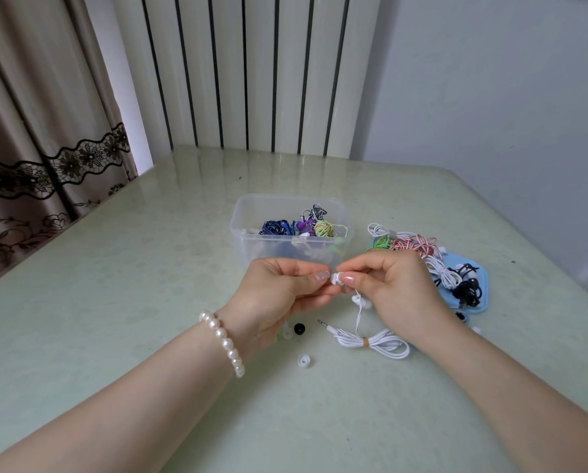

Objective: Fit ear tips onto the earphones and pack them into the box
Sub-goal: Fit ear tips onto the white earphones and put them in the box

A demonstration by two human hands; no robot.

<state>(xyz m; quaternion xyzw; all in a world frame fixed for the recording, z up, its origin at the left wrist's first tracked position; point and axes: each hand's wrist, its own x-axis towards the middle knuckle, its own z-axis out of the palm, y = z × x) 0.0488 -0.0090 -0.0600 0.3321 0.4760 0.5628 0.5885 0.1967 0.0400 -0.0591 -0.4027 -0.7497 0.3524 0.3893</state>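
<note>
My right hand (393, 288) pinches a white earbud (337, 278) between thumb and fingers, just in front of the clear plastic box (251, 233). My left hand (282, 291) meets it from the left, thumb and fingertips pinched at the bud's tip; whether they hold an ear tip is hidden. The second white bud (362, 302) dangles below. Its bundled white cable (374, 341) and plug lie on the table. Loose ear tips lie near my left wrist: a black one (298, 328), a clear one (286, 333) and a white one (304, 361).
The box holds several coiled coloured earphones (306, 227). To its right lies a pile of more coiled earphones (412, 245), partly on a light blue pad (470, 268). The pale green table (115, 302) meets a radiator and wall at the back, with a curtain on the left.
</note>
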